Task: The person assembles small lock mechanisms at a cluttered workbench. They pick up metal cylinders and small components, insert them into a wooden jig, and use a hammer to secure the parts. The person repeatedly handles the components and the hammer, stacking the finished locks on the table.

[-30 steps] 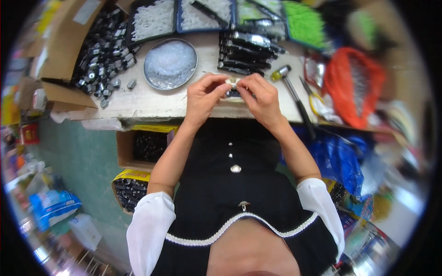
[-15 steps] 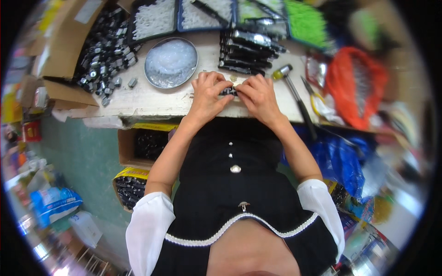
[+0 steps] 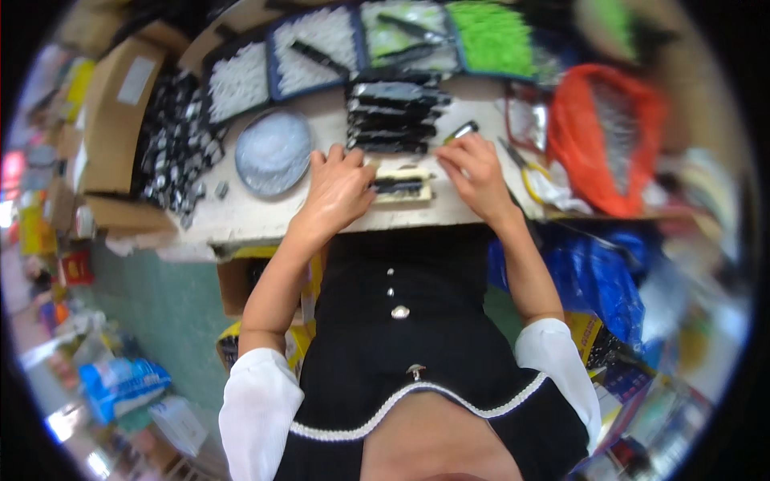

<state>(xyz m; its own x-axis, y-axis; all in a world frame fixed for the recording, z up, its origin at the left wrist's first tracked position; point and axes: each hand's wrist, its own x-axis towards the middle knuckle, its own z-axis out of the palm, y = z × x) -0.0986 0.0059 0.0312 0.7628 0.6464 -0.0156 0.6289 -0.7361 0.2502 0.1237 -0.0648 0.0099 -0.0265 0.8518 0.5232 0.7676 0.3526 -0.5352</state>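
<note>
In front of me on the worktable (image 3: 297, 220), a slim black bar-shaped part (image 3: 393, 186) lies in a cream fixture block (image 3: 413, 197). My left hand (image 3: 337, 192) is closed over the left end of the part, its fingers curled; they hide that end of the fixture. To the right of the fixture, apart from it, my right hand (image 3: 479, 176) hovers with thumb and fingers apart and slightly blurred. A hammer (image 3: 464, 131) lies just beyond and partly beneath this hand, most of its handle hidden. Behind the fixture sits a stack of similar black parts (image 3: 397, 116).
A round dish (image 3: 273, 152) of whitish translucent material stands left, near a carton (image 3: 120, 120) and a heap of small metal-and-black pieces (image 3: 172, 148). Trays of white pieces (image 3: 313, 48) and green pieces (image 3: 489, 36) line the back. Yellow-handled scissors (image 3: 529, 180) and a red bag (image 3: 569, 136) lie right.
My right hand has left the black part and moved right to the hammer, uncovering the fixture. My left hand stays at the part's left end. The view has shifted.
</note>
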